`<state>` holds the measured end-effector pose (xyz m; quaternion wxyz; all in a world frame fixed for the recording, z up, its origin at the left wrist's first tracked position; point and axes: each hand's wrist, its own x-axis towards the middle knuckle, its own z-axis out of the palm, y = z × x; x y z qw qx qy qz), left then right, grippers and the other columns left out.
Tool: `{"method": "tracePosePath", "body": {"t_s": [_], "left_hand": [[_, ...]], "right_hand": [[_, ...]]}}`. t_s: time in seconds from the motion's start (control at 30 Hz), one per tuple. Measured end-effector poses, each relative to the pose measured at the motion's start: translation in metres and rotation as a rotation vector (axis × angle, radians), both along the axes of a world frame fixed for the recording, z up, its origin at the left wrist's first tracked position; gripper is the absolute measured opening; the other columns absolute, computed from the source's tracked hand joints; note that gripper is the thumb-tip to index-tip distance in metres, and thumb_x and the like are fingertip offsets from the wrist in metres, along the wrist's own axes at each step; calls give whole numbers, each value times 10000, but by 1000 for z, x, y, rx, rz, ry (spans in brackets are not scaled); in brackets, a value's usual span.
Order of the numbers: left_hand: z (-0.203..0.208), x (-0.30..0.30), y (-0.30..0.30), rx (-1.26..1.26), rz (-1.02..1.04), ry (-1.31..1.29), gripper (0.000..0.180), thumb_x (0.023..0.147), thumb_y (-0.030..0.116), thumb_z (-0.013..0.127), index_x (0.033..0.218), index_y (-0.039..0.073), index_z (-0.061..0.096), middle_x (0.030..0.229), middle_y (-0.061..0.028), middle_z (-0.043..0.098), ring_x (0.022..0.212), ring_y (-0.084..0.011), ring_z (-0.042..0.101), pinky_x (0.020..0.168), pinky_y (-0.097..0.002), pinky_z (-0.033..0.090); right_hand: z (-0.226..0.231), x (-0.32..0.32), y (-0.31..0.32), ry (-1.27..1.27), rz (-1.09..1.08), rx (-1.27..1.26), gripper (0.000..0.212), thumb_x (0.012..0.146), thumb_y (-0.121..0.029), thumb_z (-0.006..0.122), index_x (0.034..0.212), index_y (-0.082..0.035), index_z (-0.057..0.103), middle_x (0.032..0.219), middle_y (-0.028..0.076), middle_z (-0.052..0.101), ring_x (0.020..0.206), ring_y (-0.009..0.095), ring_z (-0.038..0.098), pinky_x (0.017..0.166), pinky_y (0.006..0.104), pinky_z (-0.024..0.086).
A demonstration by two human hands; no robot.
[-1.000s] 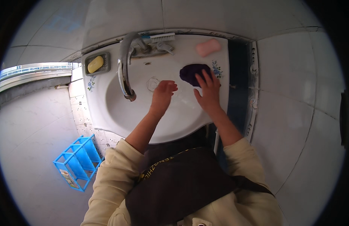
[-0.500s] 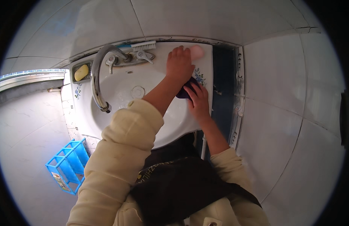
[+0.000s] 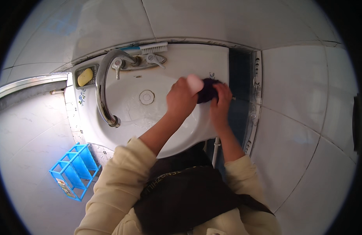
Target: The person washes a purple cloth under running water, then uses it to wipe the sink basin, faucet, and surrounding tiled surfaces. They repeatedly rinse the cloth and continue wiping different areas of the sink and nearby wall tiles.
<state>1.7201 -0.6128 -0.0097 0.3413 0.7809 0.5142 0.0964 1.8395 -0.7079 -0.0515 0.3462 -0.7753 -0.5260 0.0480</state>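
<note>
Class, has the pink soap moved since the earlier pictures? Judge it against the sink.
Yes. Against the white sink, the pink soap has left the back-right corner and come toward the front, slightly left; the left hand holds it.

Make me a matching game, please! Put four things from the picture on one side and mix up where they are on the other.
Things:
1. pink soap
2. purple cloth
3. yellow soap
4. blue rack

Places:
A. in the grey dish
B. outside the sink, to its left
C. under the fingers of the right hand
D. in the left hand

Right pairs: 1-D, 2-C, 3-A, 4-B
</note>
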Motion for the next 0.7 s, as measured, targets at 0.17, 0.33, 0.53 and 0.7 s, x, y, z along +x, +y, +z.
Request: {"method": "tracePosePath", "body": {"t_s": [0.17,0.33,0.53,0.7], "left_hand": [[-8,-77,-21,-206,97,121,273,676,96,570,897,18,430,840,-157,546,832,-337,533,686,-431,441],[-18,-112,-19,-274,179,127,335,673,90,562,939,2,378,819,-205,551,781,-381,536,659,-460,432],[-26,-136,-13,-250,303,83,321,673,94,549,919,-7,370,782,-245,546,767,-424,530,671,-466,422],[-61,-152,-6,-227,445,167,321,674,142,540,893,-20,370,788,-279,533,777,-455,513,672,-479,406]], "right_hand": [[-7,34,74,-4,-303,-97,402,712,-193,534,1089,-64,485,1117,177,470,1085,324,393,921,441,275],[-2,-9,118,-260,-181,-134,512,684,-359,622,1099,-81,510,1168,146,438,1105,330,366,914,482,266],[-7,-78,81,-179,198,-49,452,601,-168,672,1029,-111,542,1120,100,440,1057,339,373,893,466,310],[-48,-113,58,-212,457,-204,525,605,-153,659,1110,-147,514,1230,53,393,1173,318,301,948,528,244]]}}
